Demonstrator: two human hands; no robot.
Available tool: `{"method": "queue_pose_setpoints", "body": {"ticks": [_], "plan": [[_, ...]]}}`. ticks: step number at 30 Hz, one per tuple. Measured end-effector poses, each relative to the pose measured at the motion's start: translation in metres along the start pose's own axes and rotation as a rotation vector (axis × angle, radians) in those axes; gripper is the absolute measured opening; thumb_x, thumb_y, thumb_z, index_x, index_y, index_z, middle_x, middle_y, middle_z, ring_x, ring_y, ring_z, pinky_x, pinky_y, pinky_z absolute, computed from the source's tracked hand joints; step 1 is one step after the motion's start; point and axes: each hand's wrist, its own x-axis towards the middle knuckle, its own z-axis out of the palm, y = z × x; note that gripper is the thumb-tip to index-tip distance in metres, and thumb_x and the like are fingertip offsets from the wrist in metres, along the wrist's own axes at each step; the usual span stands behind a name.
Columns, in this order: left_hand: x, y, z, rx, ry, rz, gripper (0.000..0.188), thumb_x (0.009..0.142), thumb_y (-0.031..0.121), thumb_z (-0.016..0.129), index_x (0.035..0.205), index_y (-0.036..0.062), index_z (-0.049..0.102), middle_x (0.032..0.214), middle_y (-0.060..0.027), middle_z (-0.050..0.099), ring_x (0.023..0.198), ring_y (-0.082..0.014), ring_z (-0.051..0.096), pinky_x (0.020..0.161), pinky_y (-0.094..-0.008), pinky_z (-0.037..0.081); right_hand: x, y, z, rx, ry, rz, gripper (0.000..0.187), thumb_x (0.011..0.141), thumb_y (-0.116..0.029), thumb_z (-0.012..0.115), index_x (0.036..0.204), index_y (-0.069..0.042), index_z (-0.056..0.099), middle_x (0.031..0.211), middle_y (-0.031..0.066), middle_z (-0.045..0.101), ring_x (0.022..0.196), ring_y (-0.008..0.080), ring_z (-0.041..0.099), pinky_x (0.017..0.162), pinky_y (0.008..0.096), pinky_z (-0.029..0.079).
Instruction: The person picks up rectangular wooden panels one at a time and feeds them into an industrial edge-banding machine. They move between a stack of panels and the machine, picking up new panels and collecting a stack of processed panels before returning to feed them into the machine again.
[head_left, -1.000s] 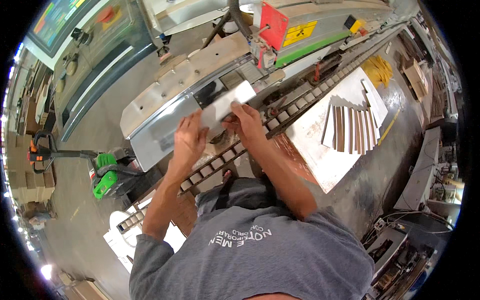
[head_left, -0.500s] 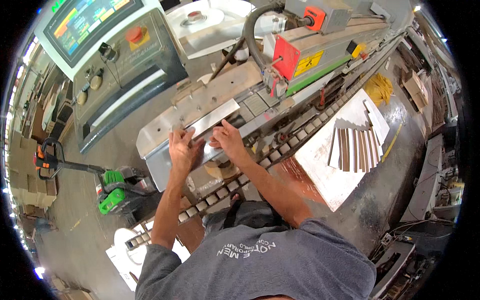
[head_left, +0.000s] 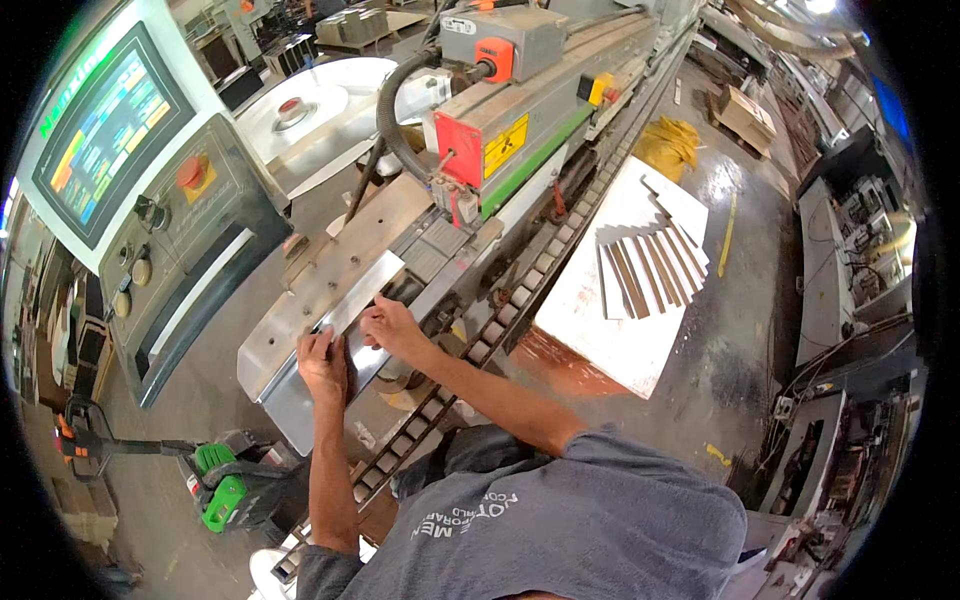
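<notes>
A long, thin white strip [head_left: 362, 286] lies along the steel guide at the near end of a machine [head_left: 480, 150] with a red end plate and a green stripe. My left hand [head_left: 322, 368] is at the strip's near end, with bent fingertips on its edge and the thumb side turned away from view. Farther along, my right hand [head_left: 392, 328] is curled, its index fingertip at the strip's edge. Beneath both hands is a shiny metal plate [head_left: 300, 405]. My fingers hide part of the strip's lower edge.
A control panel with a lit screen [head_left: 112, 125] and red button stands left. A chain track [head_left: 480, 350] runs below the machine. At right, several narrow strips [head_left: 650, 270] lie on a white-topped stack [head_left: 620, 345]. A green-and-black pallet jack [head_left: 222, 490] stands lower left.
The view has turned, so the machine and stack sit farther left. My left fingers look more drawn together, and my right hand is more curled. The white strip stays along the guide.
</notes>
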Motion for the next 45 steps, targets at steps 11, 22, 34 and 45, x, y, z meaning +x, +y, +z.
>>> {"method": "queue_pose_setpoints", "body": {"ticks": [11, 22, 34, 45], "plan": [[0.009, 0.012, 0.008, 0.031, -0.064, -0.062, 0.023, 0.075, 0.001, 0.078, 0.096, 0.0046, 0.071, 0.083, -0.0125, 0.062, 0.078, -0.0328, 0.060, 0.070, -0.0419, 0.050, 0.012, 0.009, -0.004, -0.143, 0.114, -0.136, 0.023, 0.086, -0.020, 0.055, 0.082, -0.001, 0.042, 0.064, 0.0071, 0.057, 0.055, 0.0161, 0.061, 0.052, 0.0313, 0.051], [0.034, 0.040, 0.062, 0.037, -0.105, -0.161, 0.017, 0.078, 0.007, 0.078, 0.094, 0.0065, 0.072, 0.083, -0.0124, 0.064, 0.077, -0.0324, 0.061, 0.069, -0.0417, 0.051, 0.038, -0.013, -0.058, -0.168, 0.149, -0.054, 0.024, 0.089, -0.014, 0.062, 0.088, 0.005, 0.049, 0.083, 0.0084, 0.062, 0.068, 0.0121, 0.065, 0.060, 0.0267, 0.059], [0.086, 0.091, 0.159, -0.026, -0.196, -0.126, 0.014, 0.081, 0.017, 0.075, 0.090, 0.0061, 0.072, 0.080, -0.0132, 0.064, 0.077, -0.0360, 0.062, 0.069, -0.0439, 0.050, 0.056, -0.021, -0.160, -0.271, 0.285, -0.188, 0.012, 0.089, -0.007, 0.064, 0.093, 0.000, 0.055, 0.074, 0.0034, 0.060, 0.064, 0.0081, 0.056, 0.056, 0.0259, 0.046], [0.104, 0.099, 0.207, -0.324, -0.224, -0.360, 0.025, 0.087, 0.016, 0.075, 0.106, 0.0005, 0.073, 0.086, -0.0142, 0.072, 0.075, -0.0226, 0.068, 0.071, -0.0335, 0.053, -0.133, -0.078, -0.239, -0.648, 0.615, -0.413, 0.037, 0.088, -0.003, 0.068, 0.125, -0.006, 0.062, 0.114, 0.0131, 0.066, 0.094, 0.0204, 0.066, 0.067, 0.0291, 0.057]]}}
